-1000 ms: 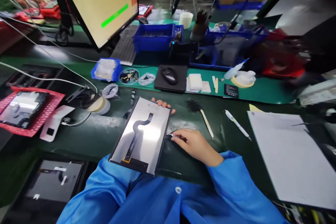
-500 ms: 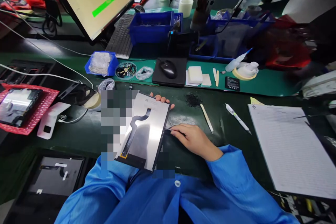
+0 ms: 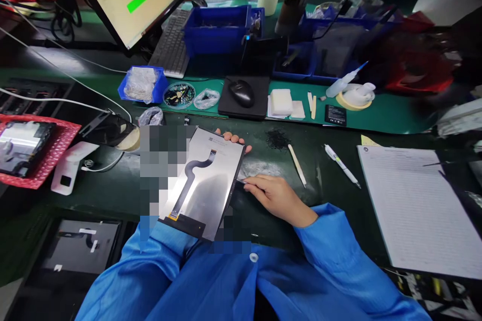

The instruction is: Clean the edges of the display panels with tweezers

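A tablet display panel [image 3: 222, 180] is tilted in front of me, its silver back facing up with a dark curved flex cable [image 3: 187, 180] running down it. My left hand [image 3: 234, 139] is closed on the panel from beneath. Only its fingertips show past the upper edge; the rest is hidden. A pinch of my right hand [image 3: 276, 198] holds a thin metal tool [image 3: 240, 181], whose tip meets the panel's right edge; its exact kind is too small to tell. A blurred patch covers the area left of the panel.
Right of my hands lie a cream stick [image 3: 297, 165], a white pen [image 3: 342, 165] and a paper form [image 3: 417, 205]. Black scraps [image 3: 277, 139] sit beyond. A mouse [image 3: 241, 93] and blue bins [image 3: 216, 32] stand farther back. Another panel [image 3: 81, 248] lies at lower left.
The panel has tilted slightly, shifting the reflection on its back. Both hands keep their grips, and the right hand stays at the panel's edge. The view has moved a little.
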Action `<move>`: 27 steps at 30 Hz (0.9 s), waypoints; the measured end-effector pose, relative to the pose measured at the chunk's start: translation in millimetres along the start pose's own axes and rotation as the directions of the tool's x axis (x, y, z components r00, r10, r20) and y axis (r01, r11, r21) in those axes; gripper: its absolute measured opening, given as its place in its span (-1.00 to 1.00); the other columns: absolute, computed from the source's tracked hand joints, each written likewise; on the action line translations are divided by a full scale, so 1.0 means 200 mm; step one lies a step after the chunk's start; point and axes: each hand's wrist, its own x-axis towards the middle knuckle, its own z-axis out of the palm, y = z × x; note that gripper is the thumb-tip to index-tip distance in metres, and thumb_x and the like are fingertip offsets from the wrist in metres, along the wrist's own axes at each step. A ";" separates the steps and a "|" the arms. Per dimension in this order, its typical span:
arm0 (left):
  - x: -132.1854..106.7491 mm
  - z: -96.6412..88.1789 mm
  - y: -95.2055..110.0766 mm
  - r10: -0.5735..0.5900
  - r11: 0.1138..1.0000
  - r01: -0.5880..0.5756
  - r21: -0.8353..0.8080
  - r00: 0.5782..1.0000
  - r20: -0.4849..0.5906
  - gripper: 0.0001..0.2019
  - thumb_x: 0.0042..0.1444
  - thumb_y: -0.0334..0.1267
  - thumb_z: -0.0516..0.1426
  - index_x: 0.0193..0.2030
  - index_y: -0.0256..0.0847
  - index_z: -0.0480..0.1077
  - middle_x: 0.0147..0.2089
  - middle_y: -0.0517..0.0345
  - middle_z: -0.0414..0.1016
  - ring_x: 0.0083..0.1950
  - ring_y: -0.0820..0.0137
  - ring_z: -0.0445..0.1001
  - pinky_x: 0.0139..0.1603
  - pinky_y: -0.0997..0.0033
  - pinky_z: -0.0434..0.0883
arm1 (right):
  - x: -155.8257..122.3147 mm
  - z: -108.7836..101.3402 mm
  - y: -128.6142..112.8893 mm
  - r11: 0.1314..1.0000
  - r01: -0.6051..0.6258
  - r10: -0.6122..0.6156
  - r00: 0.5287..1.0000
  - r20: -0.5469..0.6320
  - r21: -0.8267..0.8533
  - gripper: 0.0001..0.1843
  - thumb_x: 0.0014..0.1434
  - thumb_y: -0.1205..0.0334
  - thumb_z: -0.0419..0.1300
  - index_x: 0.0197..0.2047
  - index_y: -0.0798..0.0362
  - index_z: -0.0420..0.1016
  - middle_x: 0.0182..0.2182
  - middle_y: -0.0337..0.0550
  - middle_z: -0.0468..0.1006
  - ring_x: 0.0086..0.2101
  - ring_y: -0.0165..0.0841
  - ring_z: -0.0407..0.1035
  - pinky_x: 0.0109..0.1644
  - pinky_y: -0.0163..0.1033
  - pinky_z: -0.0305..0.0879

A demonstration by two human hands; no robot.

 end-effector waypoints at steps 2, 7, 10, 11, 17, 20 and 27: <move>0.01 -0.01 0.00 -0.025 1.000 0.025 -0.009 1.000 0.004 -0.51 0.47 -0.07 -0.16 -0.45 -0.21 0.29 -0.37 0.08 0.32 -0.18 0.27 0.45 0.21 -0.09 0.43 | 0.00 0.00 0.00 1.000 -0.004 0.004 1.000 0.010 -0.016 -0.72 0.43 0.20 0.11 -0.01 -0.11 0.67 -0.20 -0.14 0.74 -0.25 -0.16 0.63 -0.14 -0.09 0.59; 0.05 -0.09 -0.02 -0.027 0.999 0.030 -0.033 0.996 0.085 -0.51 0.47 -0.03 -0.17 -0.40 -0.20 0.35 -0.32 0.08 0.36 -0.13 0.25 0.47 0.22 -0.11 0.42 | 0.00 -0.01 -0.02 0.997 -0.057 0.058 0.998 -0.022 0.051 -0.80 0.39 0.17 0.19 -0.06 -0.12 0.66 -0.24 -0.20 0.74 -0.31 -0.22 0.62 -0.20 -0.14 0.58; 0.07 -0.13 -0.03 -0.018 1.000 0.020 -0.024 0.998 0.054 -0.52 0.47 -0.02 -0.17 -0.39 -0.18 0.33 -0.32 0.09 0.37 -0.10 0.24 0.48 0.26 -0.17 0.39 | 0.01 -0.01 -0.03 0.995 -0.085 0.086 0.996 -0.022 0.054 -0.87 0.33 0.18 0.27 -0.11 -0.13 0.66 -0.32 -0.20 0.71 -0.38 -0.23 0.58 -0.29 -0.14 0.55; 0.08 -0.13 -0.03 -0.008 1.000 0.009 -0.015 1.000 0.030 -0.54 0.47 -0.03 -0.15 -0.38 -0.18 0.33 -0.32 0.10 0.37 -0.09 0.24 0.47 0.28 -0.18 0.37 | 0.01 -0.01 -0.03 0.996 -0.074 0.075 0.997 -0.019 0.044 -0.87 0.34 0.18 0.26 -0.11 -0.13 0.66 -0.31 -0.19 0.71 -0.37 -0.22 0.58 -0.27 -0.13 0.55; 0.08 -0.14 -0.02 -0.002 1.000 0.002 -0.006 1.000 0.016 -0.58 0.45 -0.05 -0.11 -0.37 -0.18 0.33 -0.31 0.09 0.38 -0.08 0.24 0.46 0.27 -0.20 0.38 | 0.00 0.00 -0.01 0.999 -0.022 0.022 1.000 -0.006 -0.040 -0.75 0.43 0.19 0.13 -0.03 -0.09 0.66 -0.18 -0.15 0.75 -0.23 -0.20 0.63 -0.15 -0.12 0.56; 0.08 -0.15 -0.02 -0.035 0.999 0.038 -0.039 0.996 0.085 -0.54 0.46 -0.01 -0.13 -0.36 -0.19 0.36 -0.29 0.09 0.36 -0.08 0.24 0.46 0.24 -0.15 0.42 | 0.01 0.00 -0.02 0.999 -0.052 0.052 0.998 -0.028 0.007 -0.79 0.39 0.20 0.18 -0.04 -0.08 0.66 -0.20 -0.19 0.75 -0.26 -0.25 0.63 -0.18 -0.17 0.56; 0.07 -0.14 -0.02 -0.019 0.999 0.024 -0.032 0.992 0.127 -0.59 0.43 -0.02 -0.06 -0.37 -0.18 0.37 -0.29 0.08 0.33 -0.09 0.25 0.44 0.24 -0.13 0.43 | 0.01 -0.01 -0.02 0.999 -0.037 0.037 0.999 -0.003 -0.029 -0.80 0.39 0.20 0.18 -0.08 -0.04 0.66 -0.24 -0.16 0.74 -0.28 -0.20 0.62 -0.19 -0.13 0.56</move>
